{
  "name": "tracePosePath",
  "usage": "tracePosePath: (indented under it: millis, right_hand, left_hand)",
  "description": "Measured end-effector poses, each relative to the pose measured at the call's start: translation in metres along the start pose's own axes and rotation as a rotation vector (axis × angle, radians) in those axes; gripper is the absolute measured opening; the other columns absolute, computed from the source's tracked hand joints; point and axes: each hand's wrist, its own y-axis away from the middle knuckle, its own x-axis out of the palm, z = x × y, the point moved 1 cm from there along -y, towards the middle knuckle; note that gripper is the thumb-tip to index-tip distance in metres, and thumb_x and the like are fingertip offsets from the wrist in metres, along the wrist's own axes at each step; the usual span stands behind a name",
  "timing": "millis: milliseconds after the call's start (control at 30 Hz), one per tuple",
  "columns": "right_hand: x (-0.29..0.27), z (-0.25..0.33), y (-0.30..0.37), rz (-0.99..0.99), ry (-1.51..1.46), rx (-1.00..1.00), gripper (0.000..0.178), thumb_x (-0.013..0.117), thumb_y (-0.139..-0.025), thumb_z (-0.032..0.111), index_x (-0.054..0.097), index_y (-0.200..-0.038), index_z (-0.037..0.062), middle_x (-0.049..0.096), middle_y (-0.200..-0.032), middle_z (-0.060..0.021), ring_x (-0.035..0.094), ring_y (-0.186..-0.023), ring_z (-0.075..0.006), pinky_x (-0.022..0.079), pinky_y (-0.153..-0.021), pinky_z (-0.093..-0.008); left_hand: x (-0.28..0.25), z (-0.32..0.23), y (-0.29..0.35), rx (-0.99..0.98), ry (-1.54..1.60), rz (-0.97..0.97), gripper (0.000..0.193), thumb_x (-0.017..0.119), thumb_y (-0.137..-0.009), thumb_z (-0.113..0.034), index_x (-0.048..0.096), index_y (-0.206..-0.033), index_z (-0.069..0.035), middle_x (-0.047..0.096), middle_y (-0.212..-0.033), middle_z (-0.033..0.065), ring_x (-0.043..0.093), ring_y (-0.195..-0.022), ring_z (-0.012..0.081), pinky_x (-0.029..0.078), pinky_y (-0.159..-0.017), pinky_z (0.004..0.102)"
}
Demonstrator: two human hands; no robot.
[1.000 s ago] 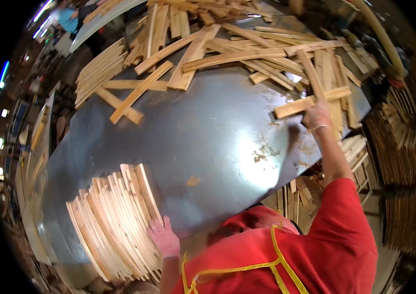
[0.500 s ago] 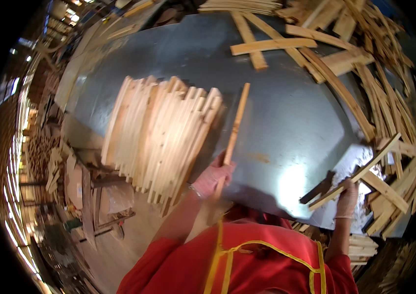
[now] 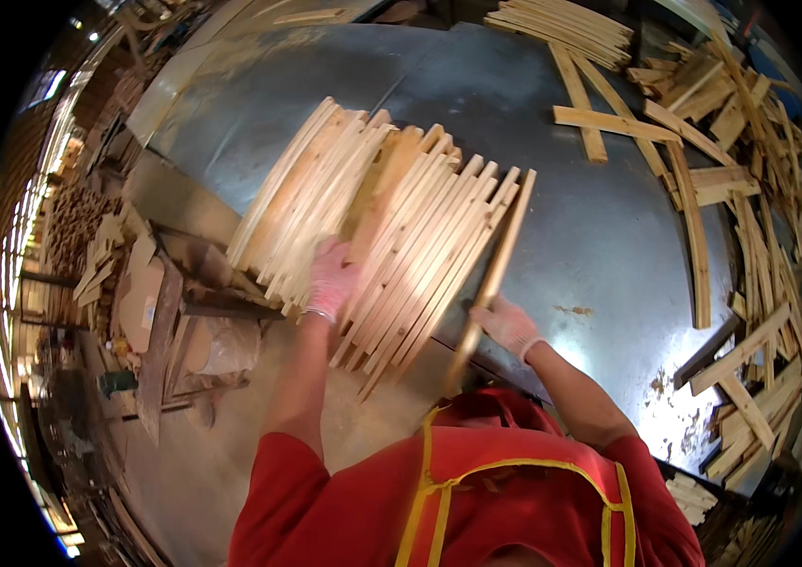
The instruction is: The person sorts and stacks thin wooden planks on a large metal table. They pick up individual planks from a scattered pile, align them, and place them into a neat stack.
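The stack of thin wooden slats (image 3: pixel 382 227) lies fanned at the near edge of the metal table (image 3: pixel 599 246), overhanging it. My left hand (image 3: pixel 333 279) presses flat on the stack, fingers spread. My right hand (image 3: pixel 507 323) grips one long slat (image 3: pixel 494 274) near its lower end, against the stack's right side. I judge these light, stiff and splintery, best held near the ends. Loose slats (image 3: pixel 732 189) litter the far right.

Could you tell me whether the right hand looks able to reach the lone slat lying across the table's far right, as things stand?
Probably not at once: the right hand grips a slat beside the stack, and the lone slat lies far across bare metal table; nothing blocks the way.
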Motion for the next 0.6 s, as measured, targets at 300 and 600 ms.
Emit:
tracePosePath:
  millis: [300,600]
  right_hand:
    - [-0.076,-0.078,-0.001,-0.199,-0.305,-0.187,0.057,0.058,-0.101,0.043,0.057,-0.147,0.009,0.066,-0.14,-0.0223,0.061,-0.13,-0.0406,0.046,-0.112,-0.0421]
    - [-0.32,-0.253,0.084,-0.98,0.343,0.498,0.08,0.076,-0.085,0.039,0.047,-0.153,0.0087,0.062,-0.141,-0.021,0.061,-0.129,-0.0393,0.048,-0.111,-0.0468]
  left_hand:
    - [-0.028,-0.091,0.015,-0.349,-0.256,0.196,0.082,0.08,-0.086,-0.031,0.048,-0.158,-0.007,0.066,-0.14,0.024,0.065,-0.126,0.0419,0.053,-0.107,0.0466]
    - [0.007,-0.063,0.018,-0.229,-0.44,0.14,0.08,0.072,-0.092,-0.027,0.04,-0.162,-0.004,0.053,-0.154,0.026,0.052,-0.142,0.0409,0.044,-0.117,0.0459]
